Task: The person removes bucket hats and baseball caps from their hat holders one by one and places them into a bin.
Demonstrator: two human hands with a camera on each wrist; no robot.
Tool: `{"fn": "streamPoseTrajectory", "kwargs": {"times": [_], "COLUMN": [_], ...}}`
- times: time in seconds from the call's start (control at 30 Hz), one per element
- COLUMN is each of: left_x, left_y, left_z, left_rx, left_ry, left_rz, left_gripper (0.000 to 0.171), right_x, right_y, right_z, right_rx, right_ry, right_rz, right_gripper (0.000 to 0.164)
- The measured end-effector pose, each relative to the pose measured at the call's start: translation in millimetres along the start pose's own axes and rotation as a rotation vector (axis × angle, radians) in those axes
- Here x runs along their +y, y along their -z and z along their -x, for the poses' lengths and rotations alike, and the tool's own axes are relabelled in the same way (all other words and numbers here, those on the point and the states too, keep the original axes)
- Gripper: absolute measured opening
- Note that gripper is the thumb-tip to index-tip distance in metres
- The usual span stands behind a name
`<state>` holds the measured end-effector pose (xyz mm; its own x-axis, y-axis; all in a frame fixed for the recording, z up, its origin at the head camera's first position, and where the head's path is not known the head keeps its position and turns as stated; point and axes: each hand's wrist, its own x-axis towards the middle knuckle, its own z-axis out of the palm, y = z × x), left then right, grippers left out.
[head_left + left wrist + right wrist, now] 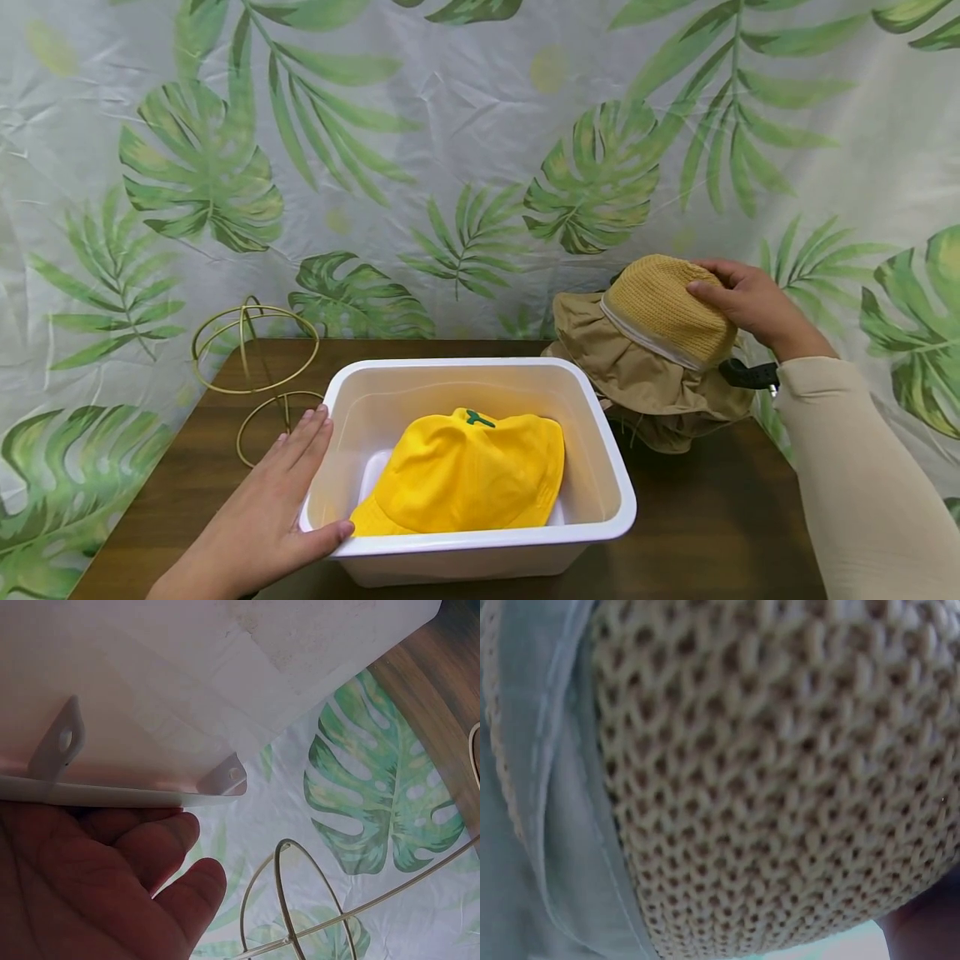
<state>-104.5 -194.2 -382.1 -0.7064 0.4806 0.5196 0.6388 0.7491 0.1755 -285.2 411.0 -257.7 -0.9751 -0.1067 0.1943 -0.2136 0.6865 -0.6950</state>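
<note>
My right hand (750,302) grips the crown of a straw-coloured woven hat (667,308), thumb on the near side. A pale band circles that crown, and its open weave (780,772) fills the right wrist view. Below it spreads wrinkled khaki cloth (600,329); whether this is the same hat's brim or another hat, I cannot tell. My left hand (262,500) rests against the left rim of a white plastic tub (480,542), fingers fairly straight, thumb at the front corner. Inside the tub lies a yellow cap (465,475) with a small green mark on top.
A gold wire stand (255,350) with rings stands left of the tub, behind my left hand. Both sit on a dark wooden table (712,508). A leaf-patterned curtain (465,125) hangs behind the table. A black strap (750,375) shows at my right wrist.
</note>
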Motion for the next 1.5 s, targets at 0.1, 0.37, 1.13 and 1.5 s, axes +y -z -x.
{"fn": "streamPoseTrajectory", "kwargs": {"times": [0.1,0.37,1.13,1.5], "left_x": [-0.2,-0.5,-0.8,-0.2], "left_y": [-0.3,-1.3,-0.6,-0.1], "left_z": [0.1,0.0,-1.1,-1.5], "left_rx": [0.001,0.002,-0.004,-0.008], "left_ry": [0.002,0.006,0.011,0.016], "left_rz": [0.003,0.001,0.006,0.013], "left_gripper": [0.101,0.099,0.098,0.098], "right_x": [-0.4,0.0,-30.9,-57.3], "right_y": [-0.8,-3.4,4.5,10.8], "right_z": [-0.4,-0.9,14.3,23.3], "right_rx": [0.005,0.045,0.255,0.304], "right_ry": [-0.018,-0.039,0.029,0.079], "right_rz": [-0.01,-0.025,-0.112,-0.156], "right_gripper": [0.059,0.063,0.045,0.044]}}
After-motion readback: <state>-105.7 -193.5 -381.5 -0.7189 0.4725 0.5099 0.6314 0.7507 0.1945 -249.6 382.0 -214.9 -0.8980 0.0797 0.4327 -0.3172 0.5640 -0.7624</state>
